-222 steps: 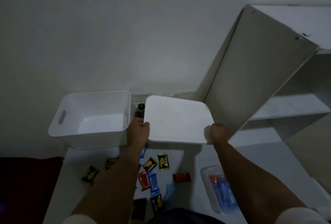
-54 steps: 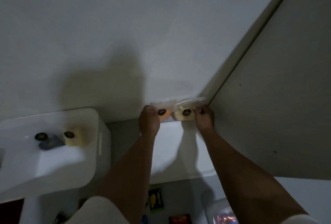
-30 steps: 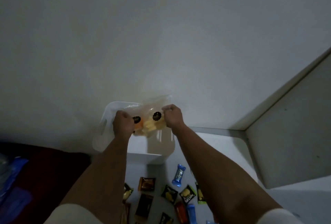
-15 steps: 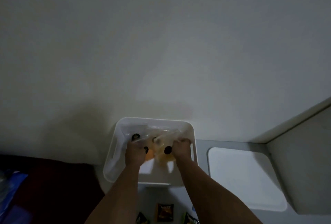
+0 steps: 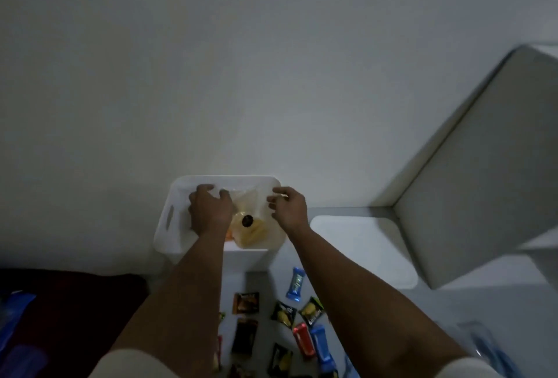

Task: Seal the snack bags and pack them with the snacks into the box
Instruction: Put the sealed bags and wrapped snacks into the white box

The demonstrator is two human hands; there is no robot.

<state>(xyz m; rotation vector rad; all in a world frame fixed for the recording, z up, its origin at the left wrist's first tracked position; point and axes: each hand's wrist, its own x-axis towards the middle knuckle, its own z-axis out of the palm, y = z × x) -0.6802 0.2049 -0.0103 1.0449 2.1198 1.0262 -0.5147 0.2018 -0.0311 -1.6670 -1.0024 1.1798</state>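
The white box (image 5: pixel 169 226) stands on the white table against the wall. Inside it lies a clear snack bag (image 5: pixel 252 231) with yellow pieces and a dark round sticker. My left hand (image 5: pixel 208 211) is down in the box at the bag's left side, fingers loosely bent; no grip on the bag shows. My right hand (image 5: pixel 288 207) hovers over the box's right rim with fingers loosely curled and nothing in them. Several wrapped snacks (image 5: pixel 290 314) lie on the table in front of the box.
The box's white lid (image 5: pixel 362 250) lies flat to the right of the box. A white shelf panel (image 5: pixel 483 181) leans at the far right. A dark red surface (image 5: pixel 60 302) borders the table on the left, and a clear container (image 5: pixel 489 350) sits at the bottom right.
Both hands carried the snack bag from above the lid over to the box and lowered it in. My right hand has come off the bag and risen to the rim.
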